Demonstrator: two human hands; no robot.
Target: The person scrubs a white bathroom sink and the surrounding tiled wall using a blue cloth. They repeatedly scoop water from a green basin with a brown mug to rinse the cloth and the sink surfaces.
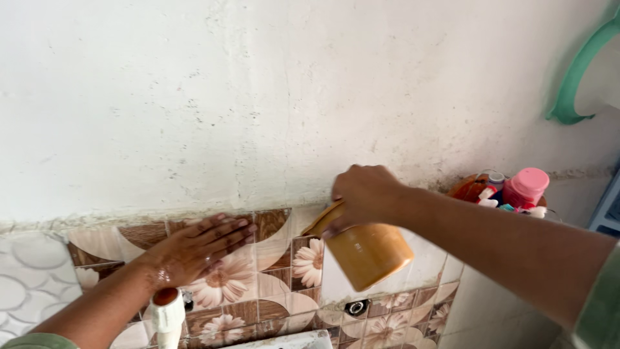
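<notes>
My left hand (197, 249) lies flat, wet, fingers together, pressed against the brown flower-patterned wall tiles (284, 258). My right hand (365, 194) grips the handle of an orange-brown plastic mug (368, 252), which is tilted with its mouth toward the tiled wall. The mug hangs just right of my left hand's fingertips, apart from them.
A white tap with a reddish top (168, 313) stands below my left wrist. A round hole fitting (356, 307) sits in the tiles under the mug. At the right a holder carries a pink-capped bottle (526, 187) and other small items. A green-rimmed mirror (581, 71) hangs above on the white plastered wall.
</notes>
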